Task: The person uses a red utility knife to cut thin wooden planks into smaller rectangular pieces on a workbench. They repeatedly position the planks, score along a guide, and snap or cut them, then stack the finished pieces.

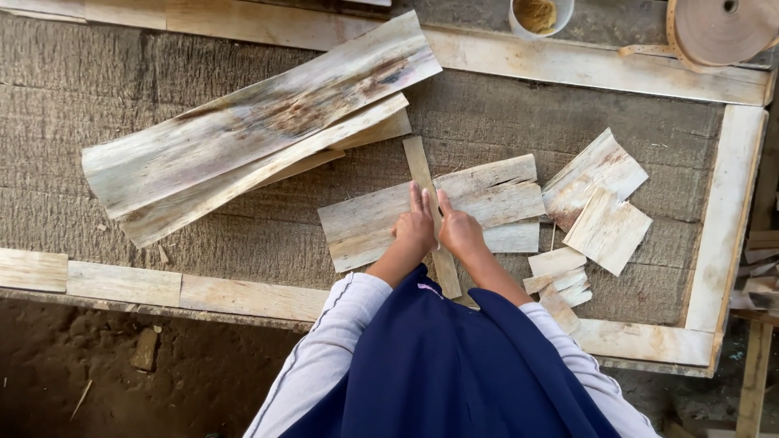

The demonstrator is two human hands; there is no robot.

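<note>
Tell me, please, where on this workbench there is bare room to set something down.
Bare patches: the lower left of the workbench, between the long veneer sheets and the front rail; and the strip along the back rail, right of the sheets. It is crowded around both hands and the small veneer pieces on the right.

Rough grey worktable (203,235) framed by pale planks (122,284), above brown dirt floor (122,373).

Clothing: dark navy cloth garment (454,365) over chest, draped, w/ long pale grey-white sleeves (324,349), thin dark stripe along left one. Left hand (415,229) & right hand (460,233) bare, no gloves/rings seen.
</note>
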